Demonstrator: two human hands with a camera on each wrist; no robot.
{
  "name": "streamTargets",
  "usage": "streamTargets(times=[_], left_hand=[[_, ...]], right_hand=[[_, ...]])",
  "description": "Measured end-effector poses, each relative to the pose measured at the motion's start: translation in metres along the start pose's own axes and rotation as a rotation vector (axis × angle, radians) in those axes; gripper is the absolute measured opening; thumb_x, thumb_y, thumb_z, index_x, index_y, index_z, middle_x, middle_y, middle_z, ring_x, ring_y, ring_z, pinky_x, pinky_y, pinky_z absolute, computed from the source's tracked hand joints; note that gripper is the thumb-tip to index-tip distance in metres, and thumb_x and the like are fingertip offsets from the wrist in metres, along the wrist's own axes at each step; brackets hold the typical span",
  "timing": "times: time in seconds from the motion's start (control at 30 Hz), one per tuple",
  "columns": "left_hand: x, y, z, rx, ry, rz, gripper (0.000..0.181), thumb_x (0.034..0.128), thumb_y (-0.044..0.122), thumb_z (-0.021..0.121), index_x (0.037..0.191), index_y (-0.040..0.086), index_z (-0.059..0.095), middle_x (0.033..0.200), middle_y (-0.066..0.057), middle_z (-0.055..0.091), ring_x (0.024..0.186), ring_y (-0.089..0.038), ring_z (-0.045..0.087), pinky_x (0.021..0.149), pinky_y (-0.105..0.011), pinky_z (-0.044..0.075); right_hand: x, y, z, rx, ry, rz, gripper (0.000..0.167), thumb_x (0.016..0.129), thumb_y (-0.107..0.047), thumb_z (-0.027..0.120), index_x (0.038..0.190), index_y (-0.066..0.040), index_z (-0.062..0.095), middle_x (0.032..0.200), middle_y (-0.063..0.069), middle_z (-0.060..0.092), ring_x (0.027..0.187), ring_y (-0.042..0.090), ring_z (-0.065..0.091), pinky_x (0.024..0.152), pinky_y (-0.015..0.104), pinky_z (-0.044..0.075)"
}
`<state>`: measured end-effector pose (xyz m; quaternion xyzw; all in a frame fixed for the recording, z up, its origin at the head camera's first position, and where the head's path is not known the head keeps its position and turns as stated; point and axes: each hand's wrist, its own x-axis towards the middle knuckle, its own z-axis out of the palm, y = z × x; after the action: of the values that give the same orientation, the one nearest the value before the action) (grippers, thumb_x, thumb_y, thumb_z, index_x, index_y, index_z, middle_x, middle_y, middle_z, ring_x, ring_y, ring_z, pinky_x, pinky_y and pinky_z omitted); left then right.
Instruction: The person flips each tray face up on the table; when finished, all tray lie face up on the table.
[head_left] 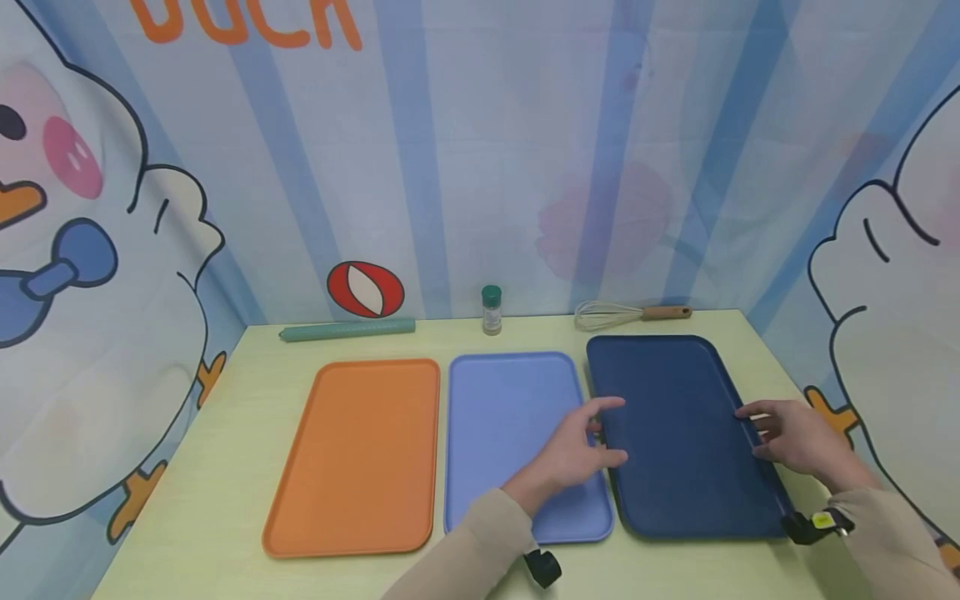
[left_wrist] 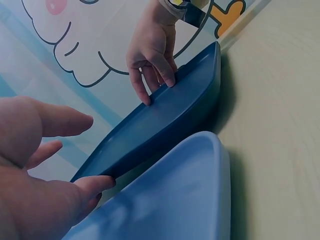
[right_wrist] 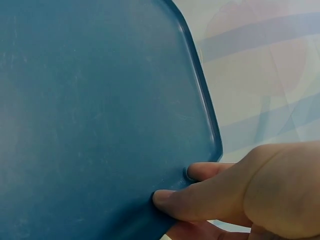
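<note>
Three trays lie side by side on the table: an orange tray (head_left: 360, 458), a light blue tray (head_left: 506, 425) and a navy tray (head_left: 675, 442). My right hand (head_left: 798, 437) grips the navy tray's right edge, its thumb over the rim in the right wrist view. My left hand (head_left: 573, 446) is at the same tray's left edge, above the light blue tray. Its thumb and forefinger are spread apart, and one fingertip (left_wrist: 105, 181) appears to touch the navy rim. The other left fingers are partly hidden.
Along the back of the table are a green stick-like object (head_left: 348, 331), a small green-capped jar (head_left: 491, 311) and a whisk (head_left: 633, 313) with a wooden handle. Behind them hangs a printed cloth (head_left: 495, 167), which also runs along both sides.
</note>
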<state>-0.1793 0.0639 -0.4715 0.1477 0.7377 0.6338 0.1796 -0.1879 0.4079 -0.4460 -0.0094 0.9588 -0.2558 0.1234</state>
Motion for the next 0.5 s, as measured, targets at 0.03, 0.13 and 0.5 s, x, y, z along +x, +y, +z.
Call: streamTargets(times=[0.03, 0.13, 0.5], left_hand=[[-0.0004, 0.0001, 0.0000, -0.002, -0.001, 0.001, 0.067, 0.0913, 0.002, 0.080, 0.150, 0.027, 0.058, 0.157, 0.005, 0.045, 0.135, -0.025, 0.051, 0.090, -0.029, 0.054], [-0.0010, 0.0006, 0.0003, -0.004, 0.002, -0.005, 0.068, 0.0909, 0.001, 0.080, 0.150, 0.026, 0.058, 0.156, 0.004, 0.046, 0.134, -0.025, 0.051, 0.087, -0.029, 0.052], [-0.0019, 0.0071, 0.0026, 0.005, 0.002, -0.032, 0.070, 0.0917, 0.005, 0.081, 0.151, 0.032, 0.055, 0.162, 0.000, 0.041, 0.141, -0.030, 0.049, 0.100, -0.038, 0.053]], right_hand=[[0.0001, 0.0001, 0.0006, -0.003, 0.003, -0.008, 0.055, 0.081, 0.013, 0.078, 0.133, 0.011, 0.062, 0.127, 0.044, 0.061, 0.112, 0.059, 0.063, 0.080, 0.053, 0.062], [0.0006, -0.0002, 0.0011, -0.011, 0.012, -0.020, 0.053, 0.080, 0.013, 0.078, 0.131, 0.012, 0.063, 0.125, 0.043, 0.062, 0.111, 0.058, 0.064, 0.080, 0.053, 0.062], [0.0032, 0.0015, 0.0032, -0.017, 0.042, -0.017, 0.050, 0.079, 0.013, 0.080, 0.126, 0.011, 0.065, 0.119, 0.040, 0.066, 0.105, 0.054, 0.067, 0.077, 0.053, 0.062]])
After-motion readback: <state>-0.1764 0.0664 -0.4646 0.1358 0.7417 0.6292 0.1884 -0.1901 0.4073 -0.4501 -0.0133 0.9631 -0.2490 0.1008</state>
